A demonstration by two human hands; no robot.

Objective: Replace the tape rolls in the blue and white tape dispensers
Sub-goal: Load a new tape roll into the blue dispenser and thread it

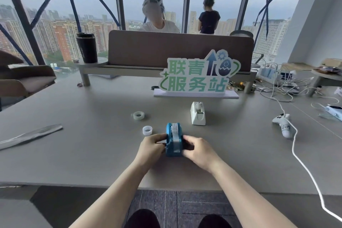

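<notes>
Both hands, left (152, 146) & right (196, 151), clasp the blue dispenser (174, 143) w/ fingers on its sides. Uneven squeeze could skew the tape off its blade.

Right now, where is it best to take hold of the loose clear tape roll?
Probably from above, pinching the outer rim of the clear tape roll: it lies flat on the table with its hole facing up, apart from the other things.

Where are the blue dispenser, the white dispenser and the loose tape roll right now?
blue dispenser (174, 144): head view, on its top face between the hands.
white dispenser (197, 114): head view, on its sloped front.
tape roll (138, 115): head view, on its clear ring.
</notes>
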